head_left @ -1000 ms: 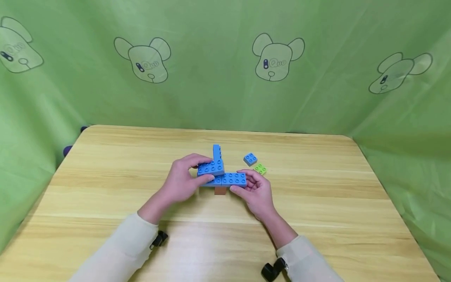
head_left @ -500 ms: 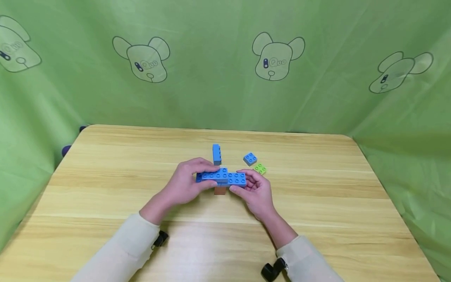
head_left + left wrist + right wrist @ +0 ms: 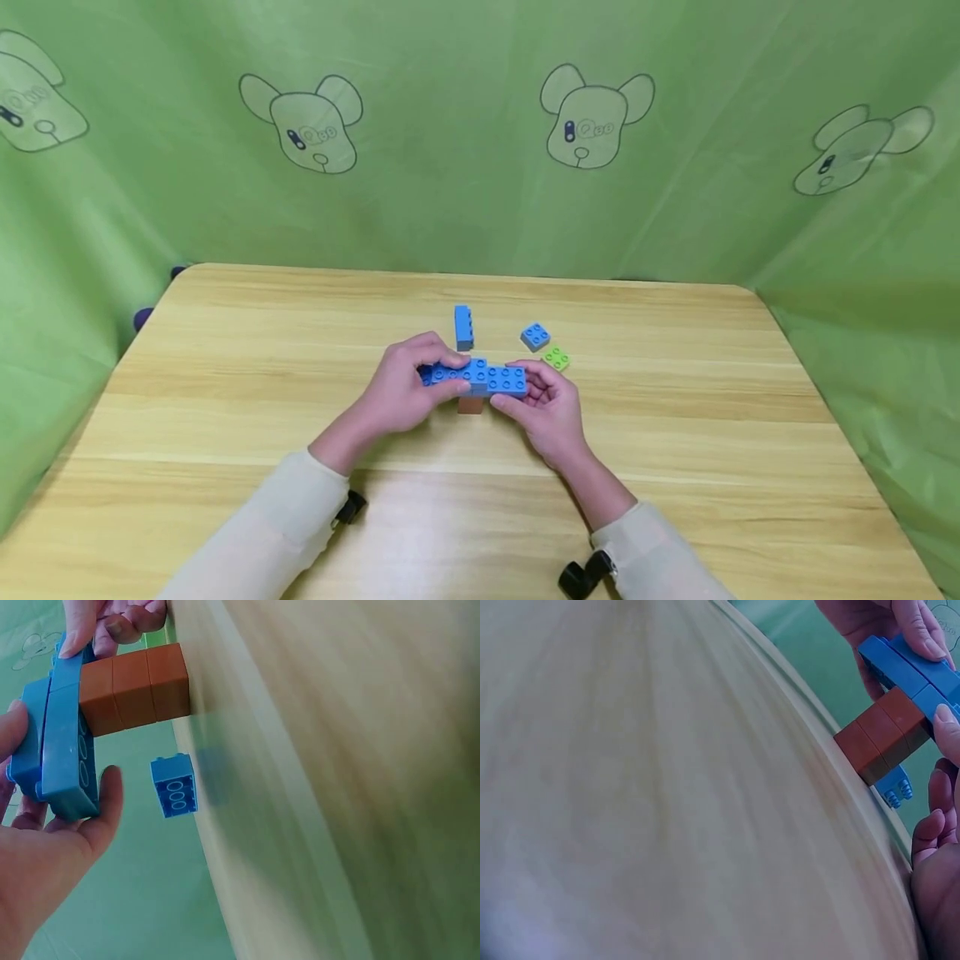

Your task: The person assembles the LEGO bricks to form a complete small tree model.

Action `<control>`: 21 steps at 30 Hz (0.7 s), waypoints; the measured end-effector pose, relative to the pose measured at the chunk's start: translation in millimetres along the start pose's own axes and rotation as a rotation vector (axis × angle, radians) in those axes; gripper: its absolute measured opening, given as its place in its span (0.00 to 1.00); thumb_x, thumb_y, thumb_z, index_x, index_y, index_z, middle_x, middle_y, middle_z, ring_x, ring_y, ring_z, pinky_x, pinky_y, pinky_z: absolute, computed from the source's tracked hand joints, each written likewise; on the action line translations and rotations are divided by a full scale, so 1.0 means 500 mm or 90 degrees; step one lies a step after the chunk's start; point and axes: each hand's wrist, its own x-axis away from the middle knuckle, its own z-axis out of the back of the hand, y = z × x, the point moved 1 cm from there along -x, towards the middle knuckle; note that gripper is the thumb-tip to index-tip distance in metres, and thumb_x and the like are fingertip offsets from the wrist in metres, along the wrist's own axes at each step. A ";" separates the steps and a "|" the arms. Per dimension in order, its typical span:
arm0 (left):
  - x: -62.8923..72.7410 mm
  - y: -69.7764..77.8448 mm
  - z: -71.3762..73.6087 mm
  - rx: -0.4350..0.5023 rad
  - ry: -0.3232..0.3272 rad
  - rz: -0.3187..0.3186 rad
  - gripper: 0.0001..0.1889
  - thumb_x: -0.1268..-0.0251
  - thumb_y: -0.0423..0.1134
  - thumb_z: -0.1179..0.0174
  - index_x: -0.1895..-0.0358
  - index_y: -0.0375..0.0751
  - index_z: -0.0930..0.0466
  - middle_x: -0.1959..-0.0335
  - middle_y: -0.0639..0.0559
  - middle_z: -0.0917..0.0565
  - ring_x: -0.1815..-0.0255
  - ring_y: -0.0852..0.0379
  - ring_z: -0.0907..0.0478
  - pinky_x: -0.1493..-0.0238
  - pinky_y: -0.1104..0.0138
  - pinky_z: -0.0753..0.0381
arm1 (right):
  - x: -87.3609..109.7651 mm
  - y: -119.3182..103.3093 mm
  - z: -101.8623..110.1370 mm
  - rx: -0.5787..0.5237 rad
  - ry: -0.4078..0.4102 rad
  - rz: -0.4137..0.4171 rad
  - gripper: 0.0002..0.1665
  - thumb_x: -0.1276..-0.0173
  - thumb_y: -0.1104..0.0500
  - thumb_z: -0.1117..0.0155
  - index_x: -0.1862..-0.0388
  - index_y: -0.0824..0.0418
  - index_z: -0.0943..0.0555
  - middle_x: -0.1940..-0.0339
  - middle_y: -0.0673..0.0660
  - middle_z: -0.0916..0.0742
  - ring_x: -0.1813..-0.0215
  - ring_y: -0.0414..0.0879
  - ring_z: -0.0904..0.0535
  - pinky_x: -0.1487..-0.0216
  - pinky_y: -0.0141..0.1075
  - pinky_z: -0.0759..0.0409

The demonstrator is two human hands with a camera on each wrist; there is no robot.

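Observation:
Three stacked brown toy building bricks [image 3: 135, 688] form an upright column on the table. Across its top, two long blue bricks lie end to end as a beam; the right-hand blue brick [image 3: 507, 380] shows its studs. Over their joint sits another long blue brick [image 3: 459, 375], reaching toward the left end. My left hand [image 3: 405, 385] grips this upper brick between thumb and fingers, with a finger under the left beam brick [image 3: 66, 754] in the left wrist view. My right hand [image 3: 551, 410] pinches the beam's right end, thumb in front and fingers behind.
A blue brick [image 3: 463, 327] lies on its side just behind the build. To the back right, a small square blue brick [image 3: 536, 336] is beside a lime green one [image 3: 556, 359]. A green curtain [image 3: 465, 167] hangs beyond the wooden table [image 3: 675, 417].
My left hand has moved right and toward me, bringing the upper blue brick down from behind onto the beam, lined up along it. The right hand keeps its hold in place.

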 end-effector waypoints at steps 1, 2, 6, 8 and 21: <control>-0.002 0.000 -0.002 0.007 0.002 0.003 0.15 0.44 0.34 0.25 0.52 0.40 0.11 0.63 0.58 0.18 0.60 0.59 0.23 0.60 0.62 0.23 | -0.001 -0.001 0.001 0.004 0.001 0.003 0.24 0.43 0.73 0.25 0.47 0.70 0.20 0.56 0.64 0.13 0.57 0.50 0.15 0.55 0.39 0.16; -0.003 0.000 -0.003 0.015 0.004 0.006 0.15 0.44 0.33 0.25 0.52 0.40 0.11 0.64 0.57 0.18 0.61 0.58 0.23 0.61 0.62 0.24 | -0.002 -0.002 0.002 0.008 0.003 0.004 0.24 0.43 0.73 0.25 0.47 0.70 0.20 0.56 0.64 0.13 0.58 0.50 0.15 0.55 0.39 0.16; -0.008 -0.003 -0.009 0.047 0.019 0.012 0.14 0.44 0.32 0.25 0.53 0.39 0.11 0.64 0.55 0.18 0.61 0.56 0.23 0.61 0.63 0.25 | -0.006 -0.007 0.004 0.014 0.007 0.013 0.24 0.43 0.74 0.25 0.46 0.71 0.20 0.56 0.65 0.13 0.58 0.49 0.15 0.55 0.38 0.16; -0.010 -0.004 -0.012 0.057 0.024 0.010 0.14 0.44 0.32 0.25 0.53 0.39 0.11 0.64 0.54 0.18 0.62 0.55 0.24 0.61 0.63 0.25 | -0.007 -0.009 0.003 0.010 0.013 0.015 0.24 0.43 0.75 0.26 0.46 0.72 0.20 0.56 0.65 0.13 0.58 0.49 0.15 0.55 0.38 0.16; 0.006 -0.015 -0.011 0.053 0.023 0.021 0.17 0.46 0.34 0.24 0.51 0.42 0.12 0.58 0.58 0.16 0.53 0.58 0.21 0.48 0.62 0.21 | 0.011 -0.026 0.007 0.130 -0.029 -0.035 0.32 0.45 0.76 0.26 0.40 0.64 0.22 0.61 0.61 0.16 0.68 0.46 0.20 0.67 0.30 0.19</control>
